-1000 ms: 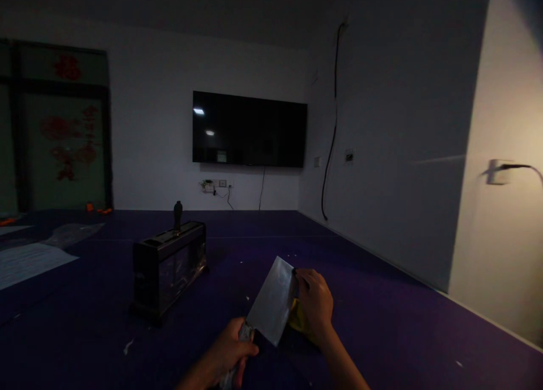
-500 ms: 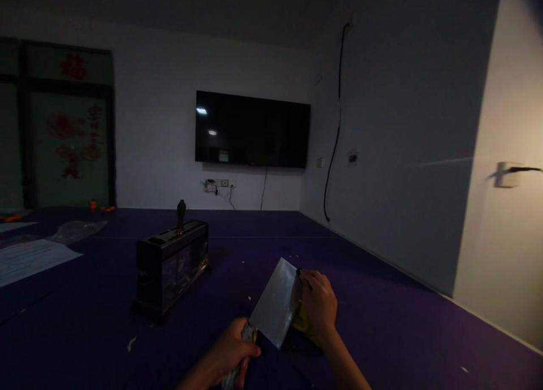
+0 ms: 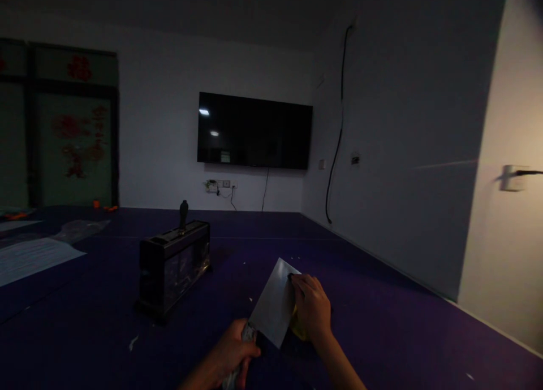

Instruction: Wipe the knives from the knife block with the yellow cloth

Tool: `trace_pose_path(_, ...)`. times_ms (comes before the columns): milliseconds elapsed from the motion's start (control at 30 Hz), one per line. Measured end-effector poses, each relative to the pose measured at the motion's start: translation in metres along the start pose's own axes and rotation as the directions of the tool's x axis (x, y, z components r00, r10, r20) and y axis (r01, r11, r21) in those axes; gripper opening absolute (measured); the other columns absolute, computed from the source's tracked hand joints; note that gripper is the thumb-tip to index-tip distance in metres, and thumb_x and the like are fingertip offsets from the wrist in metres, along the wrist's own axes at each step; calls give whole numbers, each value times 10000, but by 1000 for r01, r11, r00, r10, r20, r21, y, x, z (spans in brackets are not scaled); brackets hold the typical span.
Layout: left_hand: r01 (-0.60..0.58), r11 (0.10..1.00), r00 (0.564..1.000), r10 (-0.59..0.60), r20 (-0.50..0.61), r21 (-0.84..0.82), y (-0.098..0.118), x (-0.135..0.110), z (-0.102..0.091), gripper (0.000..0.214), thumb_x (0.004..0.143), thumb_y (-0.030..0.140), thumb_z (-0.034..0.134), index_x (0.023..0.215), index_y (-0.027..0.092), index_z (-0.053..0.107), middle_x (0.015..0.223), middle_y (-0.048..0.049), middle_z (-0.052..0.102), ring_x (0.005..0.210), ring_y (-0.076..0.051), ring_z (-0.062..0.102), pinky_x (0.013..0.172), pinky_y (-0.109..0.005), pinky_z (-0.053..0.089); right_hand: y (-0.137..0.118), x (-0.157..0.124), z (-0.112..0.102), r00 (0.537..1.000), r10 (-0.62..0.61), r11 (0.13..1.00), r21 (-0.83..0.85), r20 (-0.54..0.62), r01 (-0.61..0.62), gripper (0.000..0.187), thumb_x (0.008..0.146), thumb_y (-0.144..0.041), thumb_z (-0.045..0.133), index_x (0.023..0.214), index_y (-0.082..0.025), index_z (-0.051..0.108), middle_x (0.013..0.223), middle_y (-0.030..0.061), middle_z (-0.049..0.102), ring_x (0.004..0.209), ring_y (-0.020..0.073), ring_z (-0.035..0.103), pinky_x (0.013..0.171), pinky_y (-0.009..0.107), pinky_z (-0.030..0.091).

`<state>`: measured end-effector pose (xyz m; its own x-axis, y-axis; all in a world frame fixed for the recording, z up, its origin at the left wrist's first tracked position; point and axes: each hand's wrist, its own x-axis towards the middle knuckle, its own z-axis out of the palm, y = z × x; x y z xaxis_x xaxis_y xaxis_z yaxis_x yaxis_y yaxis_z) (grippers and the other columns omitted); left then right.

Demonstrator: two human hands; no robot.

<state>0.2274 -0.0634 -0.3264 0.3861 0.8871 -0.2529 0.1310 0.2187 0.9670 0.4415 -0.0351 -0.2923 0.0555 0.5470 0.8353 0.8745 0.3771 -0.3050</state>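
A cleaver (image 3: 275,305) with a broad shiny rectangular blade slants up and to the right over the purple surface. My left hand (image 3: 233,347) is closed round its pale, patterned handle (image 3: 248,332). My right hand (image 3: 313,302) lies over the blade's right part, its fingers pinched on a small dark thing (image 3: 291,277) that meets the blade's face. What that thing is, I cannot make out, as the fingers cover most of it. Something yellow (image 3: 299,325) shows beneath my right hand, partly hidden by the hand and the blade.
On the purple surface (image 3: 237,248), a black box-shaped device (image 3: 176,265) with a knobbed handle on top stands left of my hands. Papers (image 3: 38,260) and clear plastic (image 3: 82,229) lie far left. Small white scraps are scattered about. A television (image 3: 254,131) hangs on the far wall.
My right hand has moved a little left and down with the dark thing, from the blade's right edge further onto its face. My left hand keeps its grip on the handle.
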Motion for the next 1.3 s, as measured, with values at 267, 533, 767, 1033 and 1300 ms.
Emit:
trace_pose_path(267,27,999,996,-29,-79,-23,1,2,3,292,647,83,507,917,179,452,377,110,428,217,-74,346,290,-151,249,-19,0,2,990,-20,993,115,143,3,286,846,-214,409,914,-256,684,930,40,669,861,193,589,762,303,465)
trace_pose_path(533,9,995,988,-23,-150,-96,-2,7,5,201,648,123,519,826,191,456,327,107,395,198,-72,318,290,-134,209,-37,-4,7,961,-74,984,176,265,28,272,843,-211,428,888,-256,693,898,34,668,835,167,600,732,260,469)
trace_pose_path(767,-48,988,984,21,-175,-148,0,9,5,125,631,180,525,731,192,451,320,100,379,206,-83,346,287,-146,224,-50,-8,11,919,-158,971,225,362,79,236,805,-187,484,823,-264,707,852,21,680,803,147,610,682,214,456)
trace_pose_path(1033,-161,949,981,123,-150,-271,-2,4,1,186,594,259,530,756,188,472,364,100,414,231,-93,377,283,-183,273,-64,-14,13,857,-193,958,282,478,59,232,786,-131,506,840,-243,701,867,25,669,826,137,590,725,213,432)
trace_pose_path(1300,-141,947,973,77,-219,-290,-2,11,2,195,563,292,543,717,183,495,314,92,385,203,-103,343,253,-191,236,-65,-17,15,851,-193,953,299,489,45,236,779,-128,510,859,-245,699,897,26,668,848,144,582,744,223,431)
